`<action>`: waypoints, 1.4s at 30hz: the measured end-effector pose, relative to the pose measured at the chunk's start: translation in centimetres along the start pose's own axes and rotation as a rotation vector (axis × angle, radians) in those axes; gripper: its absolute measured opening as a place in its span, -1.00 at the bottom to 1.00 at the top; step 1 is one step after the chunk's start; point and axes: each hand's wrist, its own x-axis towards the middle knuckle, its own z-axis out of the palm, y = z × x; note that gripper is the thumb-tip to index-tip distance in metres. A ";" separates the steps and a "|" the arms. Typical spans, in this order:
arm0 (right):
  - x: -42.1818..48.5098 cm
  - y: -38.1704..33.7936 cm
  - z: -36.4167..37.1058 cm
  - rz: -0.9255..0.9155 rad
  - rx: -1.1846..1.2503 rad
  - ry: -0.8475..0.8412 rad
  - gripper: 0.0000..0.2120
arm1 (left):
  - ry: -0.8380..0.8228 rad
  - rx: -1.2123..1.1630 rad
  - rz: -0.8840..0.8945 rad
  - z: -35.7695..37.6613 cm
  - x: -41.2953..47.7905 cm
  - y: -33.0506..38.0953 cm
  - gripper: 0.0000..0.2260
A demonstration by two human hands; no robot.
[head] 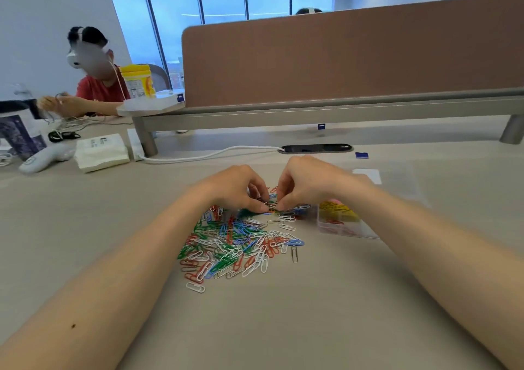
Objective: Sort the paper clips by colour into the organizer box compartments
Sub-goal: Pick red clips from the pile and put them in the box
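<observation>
A heap of paper clips (235, 242) in green, red, blue, white and silver lies on the beige table in front of me. At its far edge my left hand (235, 188) and my right hand (306, 182) meet, fingers curled, both pinching small clips (271, 209) between thumb and fingertips. The clear plastic organizer box (340, 229) stands just right of the heap, under my right forearm. One compartment holds yellow clips (336, 209), another a few red ones (336, 222), and something pink shows at its far end.
A clear lid (397, 182) lies behind the box. A white cable (204, 155) runs to a black desk socket (317, 148). A tissue pack (100, 152), a white controller (45, 158) and another person sit at far left. A brown divider (340, 57) closes off the back.
</observation>
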 end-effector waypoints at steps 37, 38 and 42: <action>1.4 -0.1 1.0 -0.024 -0.016 -0.044 -0.81 | -0.032 -0.011 0.025 0.1 0.0 0.7 -0.87; 1.5 -0.1 1.1 -0.025 -0.010 -0.038 -0.81 | -0.026 -0.031 0.025 0.0 0.0 0.6 -0.86; 1.5 -0.1 1.1 -0.030 0.038 0.008 -0.87 | -0.019 -0.103 0.025 -0.2 0.0 0.3 -0.85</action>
